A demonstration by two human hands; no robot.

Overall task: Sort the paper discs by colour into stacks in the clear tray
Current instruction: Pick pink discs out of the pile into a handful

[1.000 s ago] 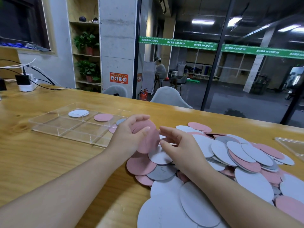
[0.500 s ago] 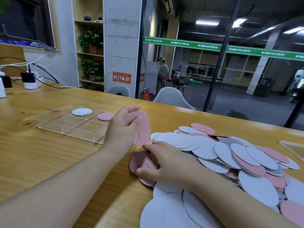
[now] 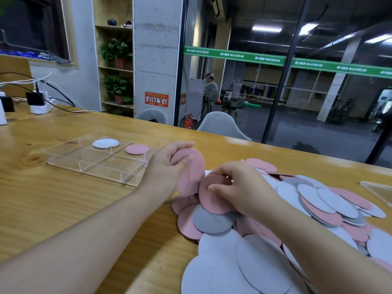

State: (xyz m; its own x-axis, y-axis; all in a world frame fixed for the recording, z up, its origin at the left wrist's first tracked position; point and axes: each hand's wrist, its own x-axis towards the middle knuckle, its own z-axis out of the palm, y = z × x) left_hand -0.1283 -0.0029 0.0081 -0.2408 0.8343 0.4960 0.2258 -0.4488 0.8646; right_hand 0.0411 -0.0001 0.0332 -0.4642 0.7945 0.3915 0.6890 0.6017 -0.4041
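Two bare hands work over a wooden counter [image 3: 63,209] with a glossy, knotted grain. The left hand [image 3: 167,168] curls its grip around a small held batch of pink discs [image 3: 192,172], thumb on top and fingers behind; how many discs are in the batch cannot be told. The right hand [image 3: 239,187] pinches the edge of one more pink disc [image 3: 212,198] between thumb and fingertips, that disc tilted up off the pile and just beside the left hand's batch. The loose pile of paper discs [image 3: 318,204] spreads over the counter to the right, too many and too overlapped to count: flat matte circles in pink, white and grey, some faintly pencilled. The clear tray [image 3: 84,164], a shallow acrylic rectangle split by thin dividers, lies to the left; its far row holds one white stack [image 3: 105,143] in one compartment and one pink stack [image 3: 137,149] in the next. A second clear tray corner [image 3: 379,192] shows at the right edge.
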